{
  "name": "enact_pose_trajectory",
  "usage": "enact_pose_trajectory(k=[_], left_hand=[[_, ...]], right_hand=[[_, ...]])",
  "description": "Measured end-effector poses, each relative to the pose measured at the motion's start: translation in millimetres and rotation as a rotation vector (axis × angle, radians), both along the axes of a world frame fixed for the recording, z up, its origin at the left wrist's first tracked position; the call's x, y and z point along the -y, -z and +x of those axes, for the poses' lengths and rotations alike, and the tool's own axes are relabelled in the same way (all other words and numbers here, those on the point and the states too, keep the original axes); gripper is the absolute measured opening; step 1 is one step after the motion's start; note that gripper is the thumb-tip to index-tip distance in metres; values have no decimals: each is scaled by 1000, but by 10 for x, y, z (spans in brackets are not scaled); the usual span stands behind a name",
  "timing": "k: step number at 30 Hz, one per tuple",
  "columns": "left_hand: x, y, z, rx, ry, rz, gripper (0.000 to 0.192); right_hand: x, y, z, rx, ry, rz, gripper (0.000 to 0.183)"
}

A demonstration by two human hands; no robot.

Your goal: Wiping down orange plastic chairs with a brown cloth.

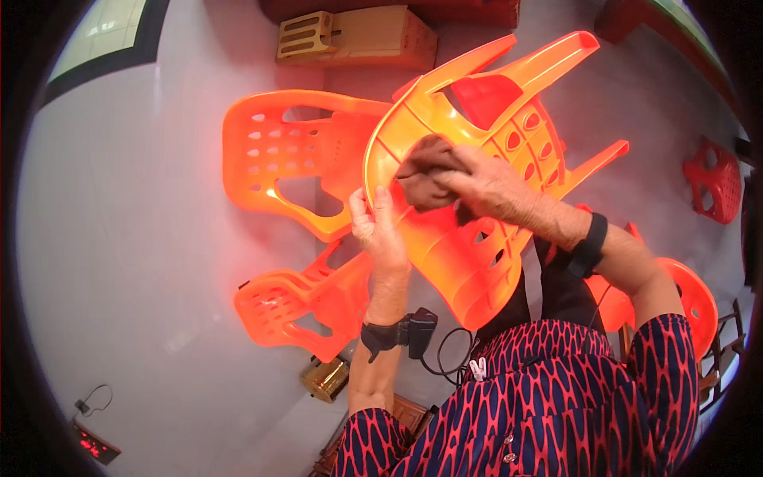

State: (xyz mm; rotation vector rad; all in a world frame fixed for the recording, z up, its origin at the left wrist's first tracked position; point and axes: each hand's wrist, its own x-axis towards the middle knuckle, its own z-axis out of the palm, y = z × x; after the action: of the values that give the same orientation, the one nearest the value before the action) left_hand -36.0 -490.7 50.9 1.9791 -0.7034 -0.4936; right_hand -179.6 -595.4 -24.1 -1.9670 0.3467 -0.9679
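Observation:
An orange plastic chair [480,280] is tipped over in front of me, its ribbed underside and legs facing up. My left hand [381,229] grips the chair's curved rim, thumb on the near face and fingers around the edge. Bunched in my right hand [492,182] is a brown cloth [424,173], which lies against the ribbed inner surface close to that rim. The cloth hides the part of the chair beneath it. Perforated slots show in the chair's panel to the right of the cloth.
Two more orange plastic chairs, one upper [337,140] and one lower [286,301], stand at the left. A cardboard box [372,39] is at the top. At right are a red chair [712,182] and a round-topped stool [691,301]. A gold-coloured container [325,378] sits below.

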Motion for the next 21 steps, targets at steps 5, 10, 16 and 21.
enact_pose_trajectory(k=[5,10,16,21], left_hand=[[-118,87,39,-10,11,25,21],[-225,58,45,-23,-5,70,32],[-174,92,21,-76,-41,40,41],[-223,133,25,-134,-28,22,47]], right_hand=[[88,643,-266,-266,54,132,33],[290,448,127,-10,310,365,33],[-128,-81,693,-33,78,412,21],[-591,-159,309,-153,-375,354,26]])
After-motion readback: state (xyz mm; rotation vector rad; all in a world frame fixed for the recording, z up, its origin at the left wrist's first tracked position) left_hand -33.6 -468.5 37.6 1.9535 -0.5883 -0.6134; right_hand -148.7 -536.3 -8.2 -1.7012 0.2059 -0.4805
